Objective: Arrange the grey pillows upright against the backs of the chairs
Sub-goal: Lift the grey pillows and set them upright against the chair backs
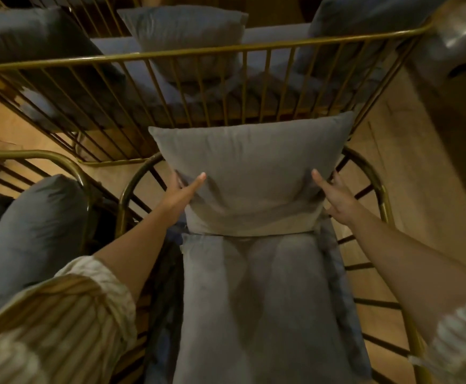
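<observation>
A grey pillow [251, 173] stands upright against the curved gold back of the chair [378, 189] below me, on its grey seat cushion [267, 300]. My left hand [183, 194] grips the pillow's left side, thumb on the front and fingers behind. My right hand [334, 198] holds its right side the same way. Another grey pillow [187, 37] stands upright on the sofa behind the gold rail. At the left, a further pillow [32, 231] leans in a neighbouring chair.
A gold barred sofa back [198, 54] runs across just beyond the chair, with dark cushions [32, 42] at both ends. A second gold chair frame [68, 167] stands close on the left. Wooden floor [420, 189] shows on the right.
</observation>
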Tool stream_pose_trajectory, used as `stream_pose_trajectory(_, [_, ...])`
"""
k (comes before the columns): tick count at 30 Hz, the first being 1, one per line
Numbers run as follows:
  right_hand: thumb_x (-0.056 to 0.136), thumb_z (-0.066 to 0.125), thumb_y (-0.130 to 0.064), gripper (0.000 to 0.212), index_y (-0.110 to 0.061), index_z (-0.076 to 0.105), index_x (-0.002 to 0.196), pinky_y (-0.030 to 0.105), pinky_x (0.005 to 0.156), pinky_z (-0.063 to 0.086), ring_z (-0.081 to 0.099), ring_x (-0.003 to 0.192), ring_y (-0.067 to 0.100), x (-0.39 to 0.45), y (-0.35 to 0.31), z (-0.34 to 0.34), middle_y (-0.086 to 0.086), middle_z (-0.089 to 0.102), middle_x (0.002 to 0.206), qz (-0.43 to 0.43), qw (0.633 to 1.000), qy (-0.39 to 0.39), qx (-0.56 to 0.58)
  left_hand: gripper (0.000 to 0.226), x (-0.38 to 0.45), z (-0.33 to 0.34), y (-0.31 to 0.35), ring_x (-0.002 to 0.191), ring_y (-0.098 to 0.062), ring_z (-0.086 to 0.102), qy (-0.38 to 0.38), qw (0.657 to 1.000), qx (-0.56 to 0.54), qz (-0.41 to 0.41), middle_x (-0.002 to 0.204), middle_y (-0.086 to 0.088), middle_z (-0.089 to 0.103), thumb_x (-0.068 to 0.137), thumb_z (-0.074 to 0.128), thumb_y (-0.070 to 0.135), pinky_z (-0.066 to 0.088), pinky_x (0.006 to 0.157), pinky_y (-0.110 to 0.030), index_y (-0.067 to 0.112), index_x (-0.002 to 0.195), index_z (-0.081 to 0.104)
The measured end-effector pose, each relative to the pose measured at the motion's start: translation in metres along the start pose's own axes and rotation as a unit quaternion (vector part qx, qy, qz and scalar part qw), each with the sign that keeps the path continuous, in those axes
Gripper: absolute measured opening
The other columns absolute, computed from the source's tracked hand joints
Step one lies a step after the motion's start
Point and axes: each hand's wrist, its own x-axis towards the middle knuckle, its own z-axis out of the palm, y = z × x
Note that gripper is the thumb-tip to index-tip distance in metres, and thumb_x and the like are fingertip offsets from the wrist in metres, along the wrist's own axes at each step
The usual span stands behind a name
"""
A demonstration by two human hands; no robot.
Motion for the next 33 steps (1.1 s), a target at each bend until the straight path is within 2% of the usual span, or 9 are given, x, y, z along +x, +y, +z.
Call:
stream_pose_trajectory(3, [0.088, 0.069, -0.045, 0.077, -0.033, 0.03, 0.153, 0.038, 0.093, 0.04, 0.041, 0.14, 0.025, 0.006, 0.005, 0.004, -0.001, 0.042, 0.155, -0.006, 1.0, 0.015, -0.023, 0.099, 0.008, 0.014, 0.004, 0.145, -0.03, 0.031, 0.052, 0.997, 0.058, 0.014, 0.161, -0.002, 0.027, 0.081, 0.071, 0.051, 0.033, 0.115, -0.054, 0.029, 0.155, 0.01])
stream_pose_trajectory(6, [0.092, 0.065, -0.04, 0.072, -0.028, 0.029, 0.153, 0.037, 0.093, 0.041, 0.042, 0.139, 0.027, 0.005, -0.003, 0.006, 0.001, 0.043, 0.154, -0.016, 0.998, 0.022, -0.052, 0.097, 0.002, 0.019, 0.014, 0.145, -0.031, 0.031, 0.071, 0.996, 0.047, 0.0, 0.161, -0.003, 0.027, 0.084, 0.07, 0.045, 0.031, 0.116, -0.053, 0.025, 0.156, 0.009])
stream_pose_trajectory(9, [0.092, 0.067, -0.039, 0.075, -0.022, 0.028, 0.153, 0.041, 0.107, 0.042, 0.042, 0.14, 0.029, -0.011, -0.008, 0.007, 0.005, 0.042, 0.155, -0.063, 0.99, 0.045, -0.121, 0.089, -0.018, 0.012, 0.024, 0.145, -0.032, 0.031, 0.056, 0.996, 0.066, 0.01, 0.161, -0.004, 0.026, 0.091, 0.065, 0.036, 0.033, 0.115, -0.052, 0.025, 0.157, 0.006])
stream_pose_trajectory(12, [0.089, 0.07, -0.034, 0.072, -0.016, 0.035, 0.149, 0.046, 0.111, 0.041, 0.045, 0.138, 0.031, -0.035, -0.012, 0.017, 0.011, 0.046, 0.15, -0.123, 0.966, 0.086, -0.21, 0.081, -0.042, -0.002, 0.034, 0.145, -0.032, 0.03, 0.072, 0.989, 0.127, 0.004, 0.162, -0.006, 0.026, 0.095, 0.061, 0.033, 0.032, 0.114, -0.047, 0.022, 0.157, 0.009])
stream_pose_trajectory(16, [0.091, 0.065, -0.024, 0.061, -0.01, 0.04, 0.145, 0.044, 0.111, 0.039, 0.042, 0.136, 0.034, -0.074, -0.011, 0.057, 0.016, 0.044, 0.148, -0.171, 0.905, 0.106, -0.374, 0.065, -0.084, -0.031, 0.046, 0.138, -0.031, 0.042, 0.119, 0.971, 0.207, -0.022, 0.155, -0.011, 0.039, 0.095, 0.062, 0.031, 0.04, 0.104, -0.04, 0.016, 0.151, 0.032])
stream_pose_trajectory(22, [0.091, 0.066, -0.028, 0.059, -0.007, 0.044, 0.142, 0.042, 0.113, 0.034, 0.042, 0.135, 0.036, -0.126, -0.001, 0.137, 0.018, 0.048, 0.144, -0.191, 0.863, -0.063, -0.464, 0.046, -0.161, -0.123, 0.022, 0.113, -0.028, 0.062, 0.14, 0.957, 0.251, -0.024, 0.124, -0.012, 0.065, 0.091, 0.066, 0.035, 0.048, 0.082, -0.032, 0.011, 0.13, 0.059])
stream_pose_trajectory(27, [0.094, 0.063, -0.03, 0.062, -0.014, 0.036, 0.148, 0.045, 0.112, 0.037, 0.04, 0.138, 0.035, -0.166, 0.002, 0.212, 0.015, 0.042, 0.151, -0.189, 0.839, -0.183, -0.476, 0.051, -0.236, -0.217, -0.012, 0.126, -0.029, 0.053, 0.206, 0.951, 0.23, -0.036, 0.139, -0.011, 0.054, 0.094, 0.062, 0.035, 0.043, 0.106, -0.043, 0.012, 0.138, 0.052])
stream_pose_trajectory(30, [0.095, 0.062, -0.027, 0.061, -0.014, 0.036, 0.149, 0.043, 0.107, 0.04, 0.045, 0.134, 0.034, -0.198, 0.01, 0.262, 0.016, 0.045, 0.148, -0.188, 0.828, -0.233, -0.474, 0.051, -0.277, -0.274, -0.046, 0.127, -0.032, 0.05, 0.234, 0.944, 0.217, -0.08, 0.141, -0.013, 0.05, 0.093, 0.062, 0.037, 0.042, 0.107, -0.05, 0.015, 0.138, 0.051])
stream_pose_trajectory(33, [0.093, 0.065, -0.029, 0.064, -0.012, 0.036, 0.148, 0.042, 0.103, 0.045, 0.049, 0.13, 0.035, -0.224, 0.024, 0.311, 0.017, 0.048, 0.145, -0.172, 0.823, -0.26, -0.475, 0.056, -0.306, -0.317, -0.078, 0.127, -0.034, 0.051, 0.254, 0.936, 0.197, -0.139, 0.141, -0.017, 0.051, 0.091, 0.065, 0.033, 0.045, 0.102, -0.045, 0.009, 0.14, 0.049])
